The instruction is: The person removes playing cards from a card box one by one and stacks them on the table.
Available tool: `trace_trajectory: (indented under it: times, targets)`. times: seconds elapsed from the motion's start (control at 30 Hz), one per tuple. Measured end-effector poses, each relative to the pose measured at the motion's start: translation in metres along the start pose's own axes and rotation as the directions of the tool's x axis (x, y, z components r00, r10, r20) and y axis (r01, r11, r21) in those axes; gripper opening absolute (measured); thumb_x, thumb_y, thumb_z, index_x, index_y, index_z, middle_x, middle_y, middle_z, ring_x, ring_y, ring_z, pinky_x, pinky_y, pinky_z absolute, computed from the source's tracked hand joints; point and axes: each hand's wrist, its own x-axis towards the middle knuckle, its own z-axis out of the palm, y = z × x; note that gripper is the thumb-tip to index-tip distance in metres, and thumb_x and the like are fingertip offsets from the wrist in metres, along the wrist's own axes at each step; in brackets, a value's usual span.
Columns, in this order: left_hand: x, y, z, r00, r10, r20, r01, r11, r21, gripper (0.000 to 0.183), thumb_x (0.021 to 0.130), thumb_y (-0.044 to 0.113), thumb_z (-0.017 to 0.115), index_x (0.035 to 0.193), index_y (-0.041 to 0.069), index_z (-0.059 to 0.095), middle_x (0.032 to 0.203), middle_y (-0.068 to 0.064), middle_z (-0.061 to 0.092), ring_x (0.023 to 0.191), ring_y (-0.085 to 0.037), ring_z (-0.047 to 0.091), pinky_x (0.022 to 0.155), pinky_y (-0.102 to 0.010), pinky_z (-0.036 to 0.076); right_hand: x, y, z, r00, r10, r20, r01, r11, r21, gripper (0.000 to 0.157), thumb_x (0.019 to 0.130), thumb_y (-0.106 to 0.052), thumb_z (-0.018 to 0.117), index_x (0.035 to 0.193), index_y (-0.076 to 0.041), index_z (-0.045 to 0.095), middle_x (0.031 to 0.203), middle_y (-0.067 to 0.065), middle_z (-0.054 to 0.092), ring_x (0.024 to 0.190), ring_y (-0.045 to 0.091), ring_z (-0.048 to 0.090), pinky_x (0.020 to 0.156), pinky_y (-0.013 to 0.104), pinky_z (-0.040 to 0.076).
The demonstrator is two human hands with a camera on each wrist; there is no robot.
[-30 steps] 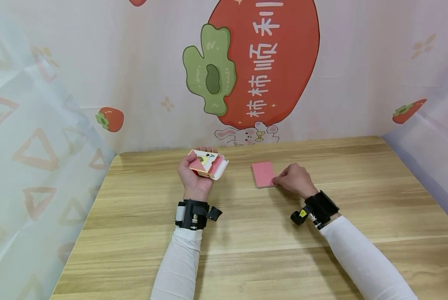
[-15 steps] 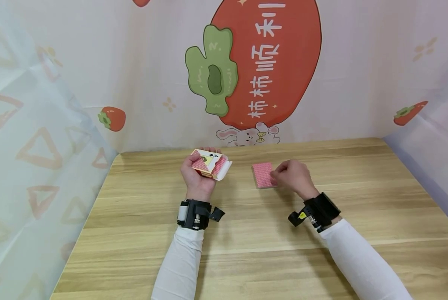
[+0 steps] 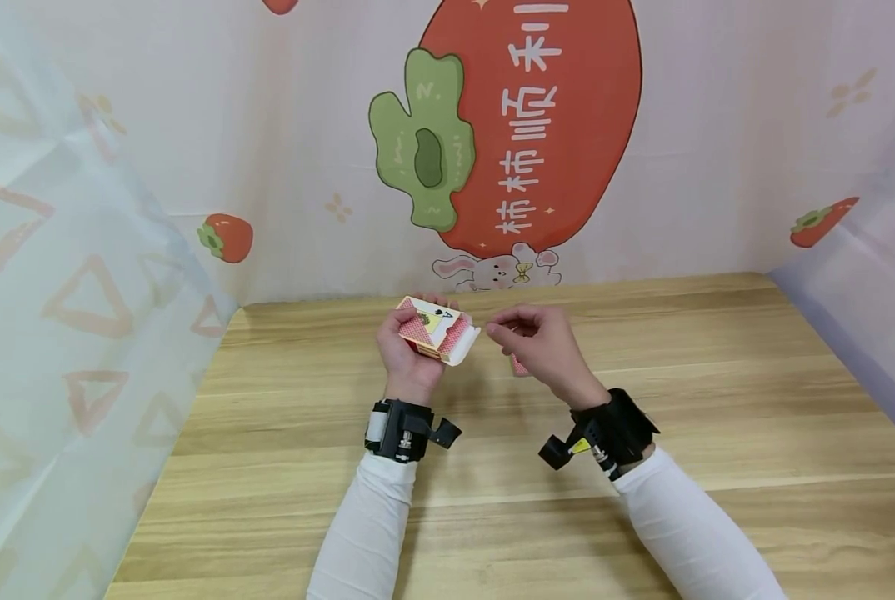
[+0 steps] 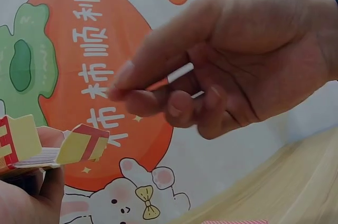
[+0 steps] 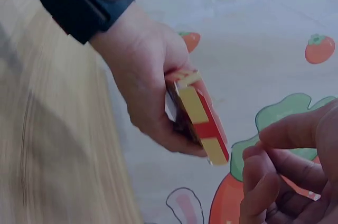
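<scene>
My left hand grips a playing card box with a red-patterned front and an ace of spades on it. The box's white end flap stands open toward the right. In the left wrist view, white card edges show inside the box's mouth. My right hand is in the air just right of the box, apart from it. Its fingers are curled, with thumb and forefinger tips together and nothing visible between them. Beneath it on the table lies a red-backed stack of playing cards, mostly hidden by the hand.
The wooden table runs back to a light fabric backdrop printed with a large orange persimmon. Each wrist carries a black camera mount, such as the left mount.
My right hand has left the card stack's right edge and moved left and up toward the box. My left hand and the box have shifted slightly right. The stack stays on the table.
</scene>
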Motion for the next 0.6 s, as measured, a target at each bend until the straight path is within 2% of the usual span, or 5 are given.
trace_trajectory:
  times: [0.13, 0.3, 0.43, 0.6]
  targets:
    - [-0.002, -0.003, 0.0, 1.0, -0.013, -0.001, 0.013, 1.0, 0.019, 0.027, 0.089, 0.013, 0.043, 0.116, 0.009, 0.045, 0.112, -0.011, 0.053, 0.114, -0.036, 0.05, 0.112, -0.051, 0.035, 0.0, -0.003, 0.009, 0.999, -0.014, 0.039, 0.012, 0.999, 0.046, 0.019, 0.096, -0.014, 0.07, 0.11, -0.002, 0.075, 0.092, 0.015, 0.066, 0.073, 0.029, 0.058, 0.052, 0.026, 0.046]
    - [-0.003, -0.005, 0.0, 1.0, -0.028, 0.011, 0.028, 0.999, 0.037, 0.029, 0.09, 0.015, 0.044, 0.118, 0.011, 0.044, 0.118, -0.011, 0.05, 0.113, -0.035, 0.051, 0.11, -0.053, 0.036, -0.001, -0.001, 0.016, 0.999, -0.009, 0.053, 0.007, 0.999, 0.034, 0.018, 0.096, -0.013, 0.071, 0.109, -0.003, 0.075, 0.093, 0.011, 0.068, 0.073, 0.027, 0.059, 0.06, 0.026, 0.048]
    - [-0.003, -0.005, 0.001, 0.999, -0.019, 0.038, 0.018, 1.0, 0.026, 0.029, 0.09, 0.012, 0.043, 0.119, 0.008, 0.043, 0.118, -0.013, 0.048, 0.112, -0.035, 0.05, 0.115, -0.054, 0.029, -0.002, 0.003, 0.018, 0.999, 0.021, 0.041, -0.023, 0.999, 0.03, 0.016, 0.096, -0.014, 0.07, 0.107, -0.003, 0.075, 0.093, 0.011, 0.068, 0.074, 0.027, 0.06, 0.061, 0.027, 0.049]
    - [-0.005, -0.006, 0.002, 0.998, -0.02, 0.056, 0.017, 0.998, 0.053, 0.03, 0.09, 0.012, 0.042, 0.12, 0.008, 0.044, 0.116, -0.012, 0.048, 0.114, -0.035, 0.048, 0.109, -0.051, 0.037, -0.001, 0.008, 0.019, 0.997, 0.068, 0.033, -0.07, 0.996, 0.06, 0.018, 0.096, -0.016, 0.07, 0.107, -0.002, 0.075, 0.097, 0.011, 0.069, 0.075, 0.027, 0.06, 0.06, 0.027, 0.049]
